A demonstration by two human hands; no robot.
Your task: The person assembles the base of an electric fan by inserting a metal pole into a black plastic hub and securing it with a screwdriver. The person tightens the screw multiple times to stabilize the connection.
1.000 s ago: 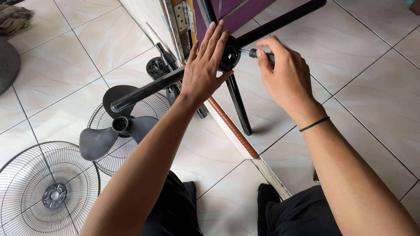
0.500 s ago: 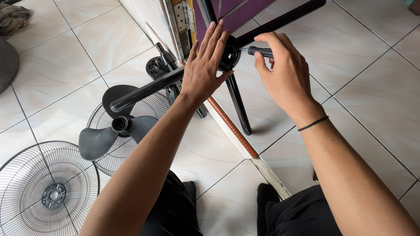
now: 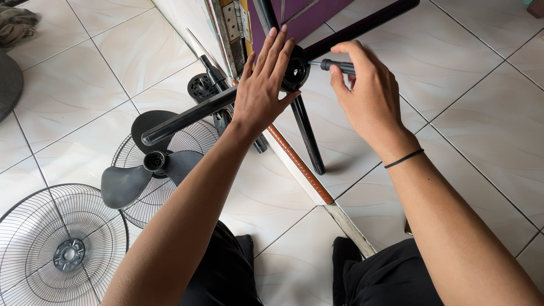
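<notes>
item: black cross-shaped fan stand (image 3: 300,122), four tube legs meeting at a round hub (image 3: 296,71), tipped up off the tiled floor (image 3: 481,113) beside a door frame (image 3: 229,28).

left hand (image 3: 263,93): laid flat against the hub and the leg that runs toward the lower left; fingers (image 3: 272,51) straight and spread, pressing rather than gripping anything.

right hand (image 3: 368,99): fingers curled closed round the black handle of a screwdriver (image 3: 335,66); its metal shaft points into the hub. the tip itself is hidden.

nearby on the floor: a dark three-blade fan blade (image 3: 150,170) lying on a wire grille (image 3: 170,164); a second wire grille (image 3: 59,249) at the lower left; a small black round part (image 3: 201,88) by the door frame; a brown strip (image 3: 300,167) along the threshold.

risk, as a judgement: the stand is braced only by an open palm, so a hard twist could turn it and let the tip slip out toward the left palm. a loosened screw could fall and roll away across the tiles.
</notes>
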